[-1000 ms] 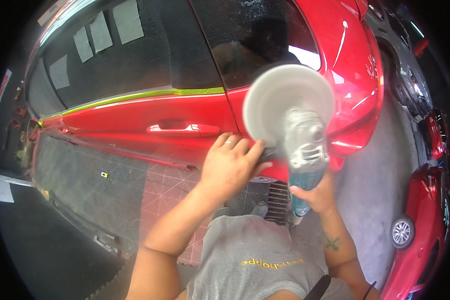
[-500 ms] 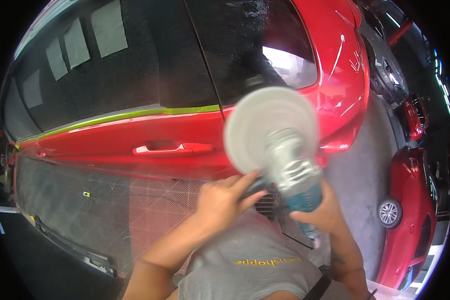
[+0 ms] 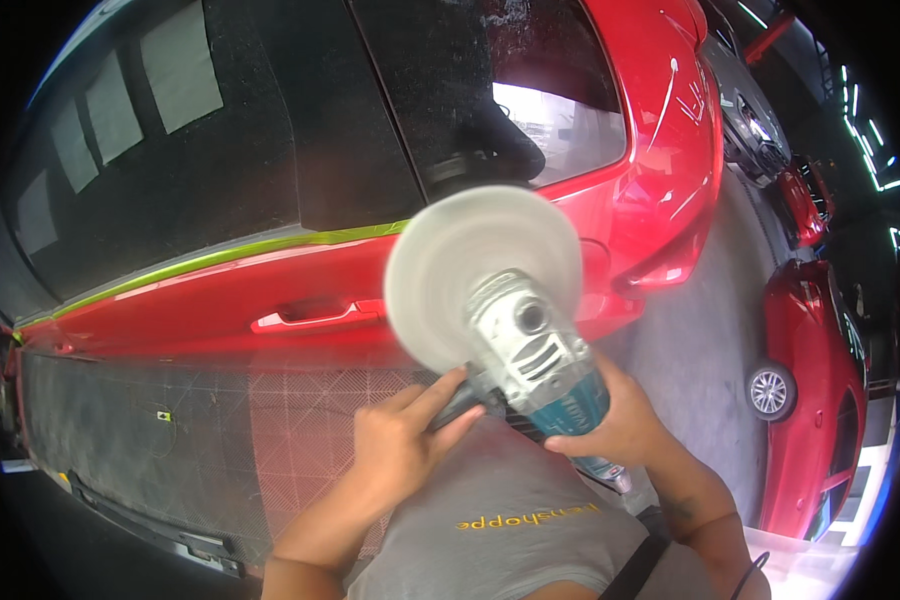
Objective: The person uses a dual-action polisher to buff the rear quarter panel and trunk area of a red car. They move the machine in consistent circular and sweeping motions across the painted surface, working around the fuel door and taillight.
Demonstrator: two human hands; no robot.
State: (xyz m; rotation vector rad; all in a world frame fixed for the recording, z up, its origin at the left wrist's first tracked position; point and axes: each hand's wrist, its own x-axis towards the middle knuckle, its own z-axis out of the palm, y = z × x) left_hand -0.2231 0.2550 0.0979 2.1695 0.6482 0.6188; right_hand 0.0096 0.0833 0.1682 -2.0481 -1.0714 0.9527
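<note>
A polisher [image 3: 570, 400] with a silver head and a blue-green body is held in front of me. Its large round white pad [image 3: 430, 260] looks smeared, and it overlaps the side of a red car [image 3: 220, 302] behind the rear door handle [image 3: 315, 316]. Whether the pad touches the paint I cannot tell. My left hand [image 3: 402, 432] is closed round the black side handle [image 3: 462, 402]. Around the tool's body wraps my right hand [image 3: 615, 420]. Yellow-green masking tape [image 3: 220, 258] runs along the lower edge of the car's dark windows [image 3: 350, 150].
On the right stands another red car [image 3: 820, 370], with a grey car [image 3: 755, 125] farther back. Grey floor [image 3: 660, 350] lies between them and the near car. Dark and red floor grating [image 3: 310, 420] spreads below the door. A black cable [image 3: 755, 572] shows at lower right.
Both hands have carried the polisher to the left and slightly down, and its silver head has turned. My view of the cars has shifted a little too.
</note>
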